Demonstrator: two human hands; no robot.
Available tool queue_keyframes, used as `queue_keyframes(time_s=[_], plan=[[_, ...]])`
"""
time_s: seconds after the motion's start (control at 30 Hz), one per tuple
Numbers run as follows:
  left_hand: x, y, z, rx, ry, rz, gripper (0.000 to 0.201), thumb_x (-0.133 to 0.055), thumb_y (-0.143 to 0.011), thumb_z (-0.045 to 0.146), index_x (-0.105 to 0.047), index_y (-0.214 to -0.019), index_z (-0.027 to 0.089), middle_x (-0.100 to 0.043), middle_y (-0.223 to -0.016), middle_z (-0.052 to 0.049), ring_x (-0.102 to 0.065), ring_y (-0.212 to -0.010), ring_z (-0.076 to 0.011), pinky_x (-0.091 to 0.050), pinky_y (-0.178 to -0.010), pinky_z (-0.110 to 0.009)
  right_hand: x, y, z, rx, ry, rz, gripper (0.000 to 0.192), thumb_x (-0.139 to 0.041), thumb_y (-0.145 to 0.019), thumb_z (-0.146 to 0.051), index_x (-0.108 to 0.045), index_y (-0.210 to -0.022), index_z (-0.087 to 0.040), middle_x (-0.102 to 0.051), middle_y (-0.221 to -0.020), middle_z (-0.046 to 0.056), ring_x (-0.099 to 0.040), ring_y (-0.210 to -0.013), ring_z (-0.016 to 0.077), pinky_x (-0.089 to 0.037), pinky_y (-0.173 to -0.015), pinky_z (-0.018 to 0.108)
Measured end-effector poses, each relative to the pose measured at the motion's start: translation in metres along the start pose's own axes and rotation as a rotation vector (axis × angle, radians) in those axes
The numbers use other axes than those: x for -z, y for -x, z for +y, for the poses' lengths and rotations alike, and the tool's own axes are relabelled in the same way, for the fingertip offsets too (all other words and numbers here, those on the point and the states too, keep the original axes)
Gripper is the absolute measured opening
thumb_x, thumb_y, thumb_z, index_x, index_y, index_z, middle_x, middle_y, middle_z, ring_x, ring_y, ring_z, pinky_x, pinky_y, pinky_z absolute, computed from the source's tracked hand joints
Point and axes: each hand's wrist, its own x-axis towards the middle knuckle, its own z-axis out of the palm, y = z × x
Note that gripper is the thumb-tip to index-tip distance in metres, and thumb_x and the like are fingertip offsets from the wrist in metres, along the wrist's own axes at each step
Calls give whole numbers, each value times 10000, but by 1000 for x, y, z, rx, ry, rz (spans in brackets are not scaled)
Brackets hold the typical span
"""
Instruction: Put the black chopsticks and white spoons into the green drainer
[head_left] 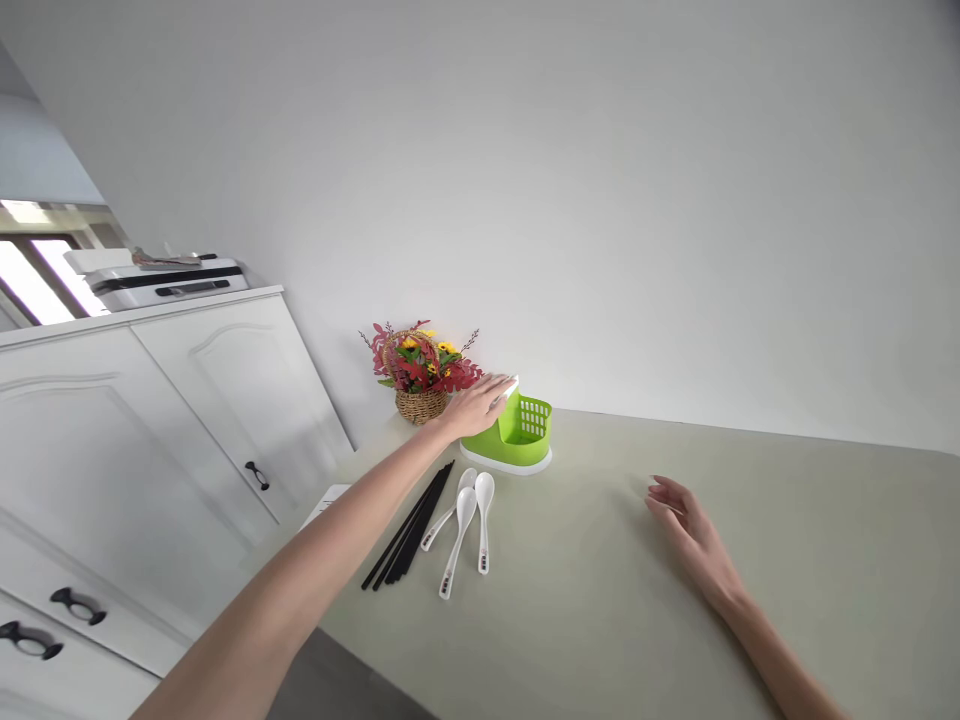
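A green utensil holder point(495, 445) with a white base and a slotted side stands near the wall. My left hand point(480, 400) lies across the white rim of its taller left part, fingers stretched out and thumb lower on the near side; the palm side is hidden. Just in front of the holder are three white spoons point(465, 510), loosely crossed, with printed marks on their handles. To their left lies a bundle of black chopsticks point(412, 530), close to my left forearm. My right hand point(691, 535) rests on the table, loosely curved and holding nothing.
Behind my left hand is a wicker basket point(420, 407) of red and yellow flowers. A white paper point(324, 503) lies partly behind my left forearm. White cabinets point(247, 400) flank the table point(592, 620) on the left, with a white suitcase-like box point(172, 285) on top.
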Motion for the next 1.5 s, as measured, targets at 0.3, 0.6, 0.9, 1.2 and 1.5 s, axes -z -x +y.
queue_keyframes(time_s=[0.3,0.6,0.9,1.2,1.5], plan=[[0,26,-13,55,12,85,509,-302,-1078,376,-401,-1571,294,-392,-1645,12,-288,-1546,-206,-267,-1277,-388,-1,-1,6,17,-19,17,655,-632,-832,-651,-541,-1368,-285,-638,-1300,73,-602,-1241,296,-470,-1028,419],[6,51,-14,101,18,91,519,-272,-1087,401,-385,-1584,306,-371,-1654,40,-259,-1555,-228,-292,-1270,-412,1,-4,18,28,-15,-11,667,-624,-848,-649,-522,-1394,-279,-644,-1309,70,-603,-1241,288,-459,-1043,408],[-1,58,-23,90,-1,141,513,-294,-1084,393,-366,-1591,352,-387,-1643,56,-267,-1555,-221,-318,-1260,-420,0,-10,32,55,19,-11,639,-641,-836,-608,-539,-1386,-299,-676,-1279,49,-633,-1188,267,-476,-1026,382],[1,56,-20,82,-13,113,525,-278,-1083,398,-372,-1593,309,-386,-1645,40,-265,-1553,-222,-303,-1263,-411,1,-12,37,92,64,-31,575,-614,-867,-598,-565,-1334,-266,-680,-1255,71,-644,-1170,263,-481,-1032,394],[10,84,6,130,-81,339,474,-385,-1071,414,-470,-1527,314,-453,-1604,-23,-297,-1537,-291,-261,-1252,-519,2,-14,41,118,87,-34,562,-622,-853,-570,-578,-1318,-258,-699,-1229,72,-667,-1127,254,-513,-992,384]])
